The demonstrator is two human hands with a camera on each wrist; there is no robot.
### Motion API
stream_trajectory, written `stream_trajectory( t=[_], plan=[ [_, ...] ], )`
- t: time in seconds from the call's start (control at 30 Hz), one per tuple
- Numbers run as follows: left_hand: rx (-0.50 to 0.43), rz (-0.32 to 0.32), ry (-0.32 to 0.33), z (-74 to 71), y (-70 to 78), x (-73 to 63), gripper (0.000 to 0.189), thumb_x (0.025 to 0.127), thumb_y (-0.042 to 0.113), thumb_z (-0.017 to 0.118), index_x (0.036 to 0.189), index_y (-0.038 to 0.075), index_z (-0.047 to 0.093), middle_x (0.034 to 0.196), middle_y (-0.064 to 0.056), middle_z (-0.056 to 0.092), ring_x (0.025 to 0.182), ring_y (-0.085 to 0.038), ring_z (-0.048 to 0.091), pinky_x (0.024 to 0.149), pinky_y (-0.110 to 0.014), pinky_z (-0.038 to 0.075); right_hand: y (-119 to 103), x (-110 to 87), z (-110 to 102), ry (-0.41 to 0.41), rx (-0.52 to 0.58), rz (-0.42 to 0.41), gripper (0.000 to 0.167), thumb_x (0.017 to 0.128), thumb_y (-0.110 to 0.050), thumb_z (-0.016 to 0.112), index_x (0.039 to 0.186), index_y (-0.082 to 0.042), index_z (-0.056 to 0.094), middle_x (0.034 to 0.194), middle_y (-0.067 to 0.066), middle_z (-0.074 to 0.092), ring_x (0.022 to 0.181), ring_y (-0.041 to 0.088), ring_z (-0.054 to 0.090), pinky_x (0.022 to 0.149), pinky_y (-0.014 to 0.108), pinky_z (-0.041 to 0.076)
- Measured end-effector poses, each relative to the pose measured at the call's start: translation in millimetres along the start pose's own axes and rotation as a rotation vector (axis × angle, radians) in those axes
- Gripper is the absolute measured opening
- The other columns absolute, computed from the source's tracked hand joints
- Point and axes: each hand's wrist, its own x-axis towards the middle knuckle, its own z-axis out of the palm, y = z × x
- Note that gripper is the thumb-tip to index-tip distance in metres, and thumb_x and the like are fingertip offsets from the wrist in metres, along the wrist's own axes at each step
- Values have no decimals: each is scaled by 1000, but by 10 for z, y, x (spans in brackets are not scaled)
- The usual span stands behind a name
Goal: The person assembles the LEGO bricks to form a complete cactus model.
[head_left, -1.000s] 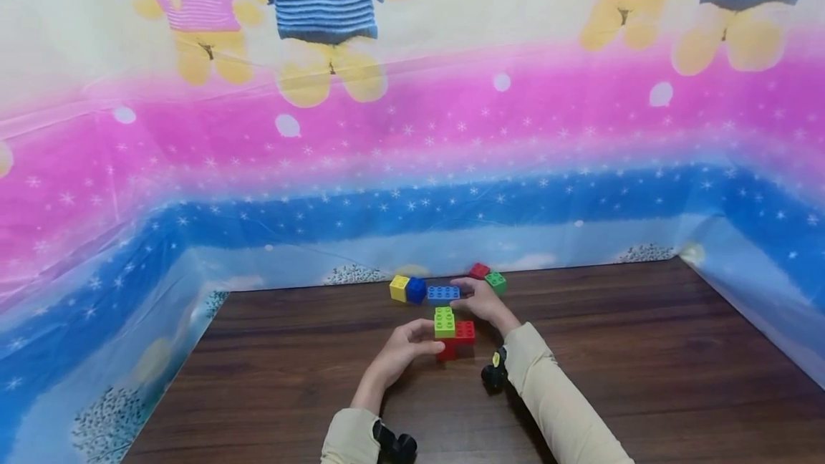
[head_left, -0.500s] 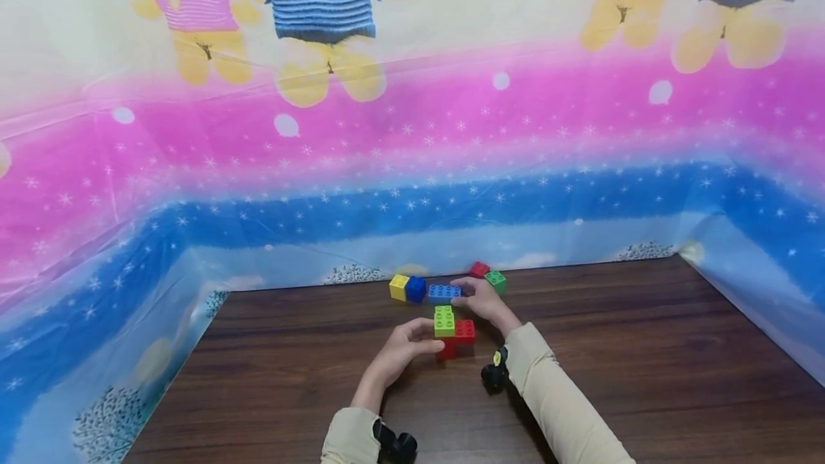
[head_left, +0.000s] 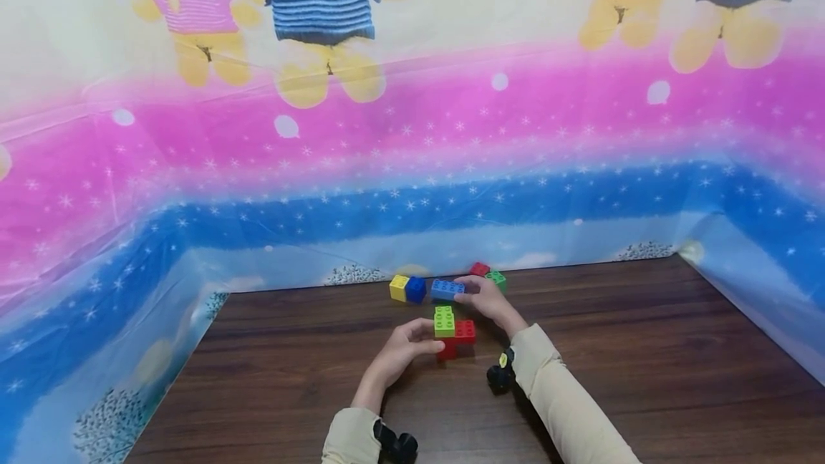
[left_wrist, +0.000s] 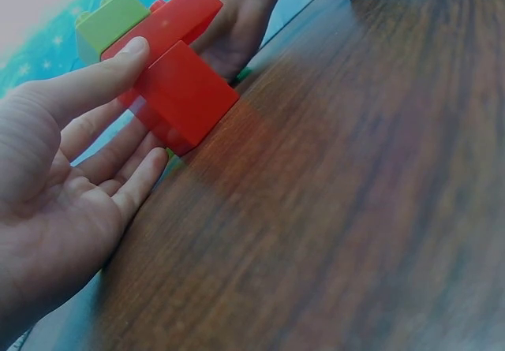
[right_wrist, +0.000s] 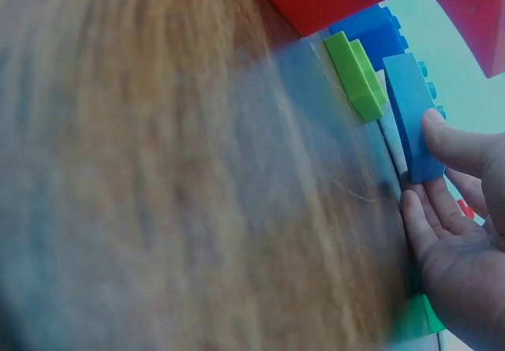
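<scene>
My left hand (head_left: 401,351) grips a small stack of toy building bricks at the middle of the table, thumb on the near side. The stack has a red brick (left_wrist: 189,95) at the bottom, a longer red brick (left_wrist: 177,21) across it and a lime green brick (head_left: 444,321) on top. Farther back, my right hand (head_left: 488,301) pinches the right end of a blue brick (head_left: 447,290) between thumb and fingers. In the right wrist view that blue brick (right_wrist: 410,114) looks raised off the table, studs facing up.
A yellow brick (head_left: 399,288) and a dark blue brick (head_left: 415,289) sit side by side left of the held blue brick. Behind my right hand lie a red brick (head_left: 479,269) and a green brick (head_left: 496,278). A printed cloth (head_left: 361,235) hangs along the table's back edge.
My right hand has shifted slightly right with the blue brick, which has risen a little and tilted. The left hand and the stack have stayed in place.
</scene>
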Motion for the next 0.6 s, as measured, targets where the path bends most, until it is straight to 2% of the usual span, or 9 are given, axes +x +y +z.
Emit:
stream_trajectory(
  t=[0.33, 0.6],
  plan=[
    [7, 3, 8, -1, -6, 1, 44, 91, 25, 69, 129, 5, 58, 129, -15, 62, 110, -18, 62, 104, -43, 48, -133, -27, -49, -37, -3, -47, 41, 91, -22, 69, 130, -14, 62, 138, 14, 57, 127, 35, 53, 107, 55, 42],
    [5, 0, 12, -4, -17, 10, 44, 90, 24, 69, 128, 5, 58, 130, -15, 62, 109, -18, 62, 103, -42, 49, -300, -77, -113, -55, -7, -99, 43, 90, -28, 70, 130, -14, 62, 135, 13, 59, 121, 31, 56, 102, 49, 48]
  ],
)
